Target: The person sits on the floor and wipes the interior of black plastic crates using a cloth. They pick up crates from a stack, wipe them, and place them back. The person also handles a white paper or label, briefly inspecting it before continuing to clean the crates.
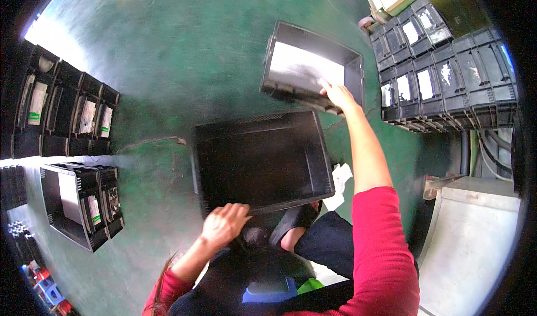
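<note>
In front of me a large black plastic crate [263,162] rests on the floor, its dark inside facing up. My left hand [225,225] is closed over its near rim, left of the middle, with the fingers curled across the edge. Farther off to the right is a second black crate [306,32], tilted, with a bright white area inside. My right arm stretches out to it, and my right hand [339,97] is closed on its near wall; part of the grip is hidden. Crumpled white paper [339,186] lies beside the nearer crate.
Stacked black crates [447,72] line the right side. More stacks [61,106] stand at the left, with a smaller group of crates [84,204] below them. A pale metal cabinet [475,226] is at the lower right. My foot [291,235] is close to the nearer crate.
</note>
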Demonstrator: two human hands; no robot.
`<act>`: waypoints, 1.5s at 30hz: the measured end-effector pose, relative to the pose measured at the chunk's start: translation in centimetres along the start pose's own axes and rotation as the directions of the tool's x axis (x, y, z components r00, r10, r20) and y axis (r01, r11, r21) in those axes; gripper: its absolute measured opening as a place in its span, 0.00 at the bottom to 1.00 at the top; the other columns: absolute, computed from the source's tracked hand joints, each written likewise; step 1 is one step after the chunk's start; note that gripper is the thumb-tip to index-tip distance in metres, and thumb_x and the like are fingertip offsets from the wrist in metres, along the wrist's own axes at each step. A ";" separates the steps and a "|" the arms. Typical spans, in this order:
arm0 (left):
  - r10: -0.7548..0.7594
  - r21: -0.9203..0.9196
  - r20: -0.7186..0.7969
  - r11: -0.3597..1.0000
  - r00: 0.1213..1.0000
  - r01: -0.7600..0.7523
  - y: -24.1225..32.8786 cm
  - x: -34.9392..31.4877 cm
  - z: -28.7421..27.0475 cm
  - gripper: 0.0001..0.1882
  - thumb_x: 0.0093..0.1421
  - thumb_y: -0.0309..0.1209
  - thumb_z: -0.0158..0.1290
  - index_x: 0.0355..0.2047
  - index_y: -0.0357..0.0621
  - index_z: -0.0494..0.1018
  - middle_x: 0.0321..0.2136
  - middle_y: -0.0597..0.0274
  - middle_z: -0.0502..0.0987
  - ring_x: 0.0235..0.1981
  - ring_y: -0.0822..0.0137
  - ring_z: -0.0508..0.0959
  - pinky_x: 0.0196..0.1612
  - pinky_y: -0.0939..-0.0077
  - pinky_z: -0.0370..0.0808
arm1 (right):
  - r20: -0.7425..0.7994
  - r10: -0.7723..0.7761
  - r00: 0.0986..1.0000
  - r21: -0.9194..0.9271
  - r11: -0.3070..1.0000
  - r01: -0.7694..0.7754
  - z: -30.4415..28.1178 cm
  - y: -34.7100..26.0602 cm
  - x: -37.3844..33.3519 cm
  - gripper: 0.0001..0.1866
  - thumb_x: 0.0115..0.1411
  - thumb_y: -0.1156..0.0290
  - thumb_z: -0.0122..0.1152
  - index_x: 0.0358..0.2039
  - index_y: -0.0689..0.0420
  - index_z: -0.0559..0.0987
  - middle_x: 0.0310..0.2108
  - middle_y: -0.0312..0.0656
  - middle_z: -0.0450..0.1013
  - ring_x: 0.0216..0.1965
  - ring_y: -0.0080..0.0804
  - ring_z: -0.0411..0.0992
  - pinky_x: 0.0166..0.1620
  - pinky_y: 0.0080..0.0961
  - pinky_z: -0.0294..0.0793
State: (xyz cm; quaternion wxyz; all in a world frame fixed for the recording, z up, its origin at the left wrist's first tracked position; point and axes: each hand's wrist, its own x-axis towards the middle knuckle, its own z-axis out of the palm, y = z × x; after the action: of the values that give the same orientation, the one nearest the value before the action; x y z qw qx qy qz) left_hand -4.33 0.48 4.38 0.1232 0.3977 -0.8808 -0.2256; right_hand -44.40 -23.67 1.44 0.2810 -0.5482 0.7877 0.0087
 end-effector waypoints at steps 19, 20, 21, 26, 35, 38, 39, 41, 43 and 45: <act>-1.000 -0.988 0.000 0.001 0.011 0.153 -17.3 -12.3 -3.8 0.25 0.61 0.48 0.38 0.47 0.40 0.68 0.41 0.60 0.72 0.40 0.65 0.73 0.45 0.69 0.69 | 0.058 0.026 0.998 -0.454 0.891 0.003 9.0 -3.2 7.6 0.55 0.43 0.41 0.62 0.64 0.43 0.42 0.65 0.47 0.33 0.63 0.54 0.42 0.60 0.47 0.54; -0.997 -0.980 0.070 -0.062 0.032 0.190 -17.8 -13.0 -2.8 0.23 0.61 0.45 0.39 0.46 0.40 0.68 0.40 0.59 0.73 0.39 0.64 0.74 0.43 0.68 0.71 | 0.128 0.016 0.992 -0.479 0.876 0.047 8.8 -3.1 7.9 0.52 0.46 0.46 0.63 0.64 0.44 0.43 0.65 0.47 0.34 0.63 0.53 0.44 0.60 0.46 0.56; -0.961 -0.958 0.165 -0.104 0.220 0.266 -18.2 -13.5 -1.9 0.21 0.60 0.42 0.39 0.45 0.40 0.69 0.38 0.58 0.74 0.37 0.64 0.75 0.40 0.67 0.73 | 0.048 -0.030 0.998 -0.389 0.920 0.046 8.4 -2.8 7.8 0.42 0.50 0.64 0.61 0.63 0.46 0.50 0.62 0.48 0.49 0.59 0.51 0.54 0.57 0.41 0.62; -0.920 -0.981 0.191 -0.184 0.343 0.054 -17.5 -13.7 1.3 0.19 0.61 0.42 0.39 0.44 0.42 0.69 0.38 0.58 0.74 0.35 0.61 0.75 0.39 0.65 0.74 | 0.173 -0.017 0.985 -0.453 0.886 0.095 6.3 -2.8 5.4 0.33 0.49 0.69 0.58 0.58 0.51 0.62 0.50 0.53 0.67 0.54 0.48 0.63 0.55 0.36 0.65; -0.951 -0.983 0.102 -0.051 0.292 0.177 -15.9 -10.9 -0.3 0.21 0.60 0.44 0.40 0.42 0.41 0.70 0.34 0.59 0.75 0.31 0.63 0.75 0.35 0.68 0.74 | 0.081 -0.019 0.997 -0.556 0.829 0.061 7.6 -3.2 5.5 0.16 0.52 0.65 0.54 0.39 0.57 0.78 0.47 0.51 0.70 0.48 0.48 0.69 0.53 0.37 0.65; -0.953 -0.968 0.024 0.053 0.301 0.247 -15.6 -9.2 -4.5 0.24 0.61 0.49 0.40 0.46 0.43 0.69 0.37 0.61 0.74 0.36 0.66 0.74 0.41 0.73 0.71 | -0.034 -0.071 0.997 -0.418 0.907 0.050 6.2 -2.4 5.5 0.16 0.53 0.62 0.54 0.38 0.58 0.78 0.44 0.51 0.72 0.46 0.46 0.70 0.51 0.36 0.67; -0.933 -0.984 0.035 0.030 0.357 0.174 -15.4 -8.6 -6.1 0.25 0.61 0.50 0.41 0.46 0.43 0.69 0.38 0.62 0.74 0.37 0.68 0.73 0.42 0.74 0.70 | -0.069 -0.127 0.990 -0.344 0.934 0.096 5.3 -2.1 5.0 0.18 0.54 0.59 0.55 0.40 0.58 0.77 0.43 0.51 0.72 0.45 0.43 0.71 0.50 0.37 0.68; -0.923 -0.993 0.021 0.026 0.385 0.117 -14.8 -7.4 -9.1 0.26 0.61 0.51 0.43 0.47 0.42 0.68 0.38 0.62 0.74 0.38 0.69 0.73 0.43 0.75 0.69 | -0.426 -0.229 0.875 0.009 0.966 0.257 2.9 -1.4 3.4 0.18 0.54 0.61 0.56 0.41 0.60 0.76 0.38 0.50 0.74 0.37 0.38 0.74 0.40 0.33 0.72; -0.904 -0.981 -0.048 0.123 0.424 0.150 -13.7 -6.4 -12.3 0.27 0.61 0.50 0.43 0.48 0.39 0.67 0.40 0.64 0.73 0.40 0.69 0.72 0.46 0.76 0.67 | -0.455 -0.183 0.871 0.342 0.868 0.361 -0.4 0.7 0.5 0.16 0.56 0.64 0.53 0.40 0.61 0.76 0.33 0.42 0.76 0.31 0.29 0.73 0.35 0.26 0.72; -0.842 -0.902 -0.251 0.382 0.477 0.199 -11.8 -5.1 -14.3 0.23 0.59 0.41 0.47 0.49 0.38 0.67 0.42 0.63 0.73 0.41 0.70 0.71 0.49 0.76 0.64 | -0.431 -0.158 0.888 0.646 0.633 0.427 -4.4 2.6 -1.0 0.14 0.58 0.66 0.49 0.39 0.60 0.76 0.26 0.36 0.74 0.29 0.24 0.71 0.36 0.24 0.72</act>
State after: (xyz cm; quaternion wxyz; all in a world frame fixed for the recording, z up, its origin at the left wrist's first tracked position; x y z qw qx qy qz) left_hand 12.28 -6.79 10.74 0.5121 0.6349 -0.3722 -0.4428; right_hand -48.33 -23.19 4.89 0.3341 -0.5067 0.6599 -0.4430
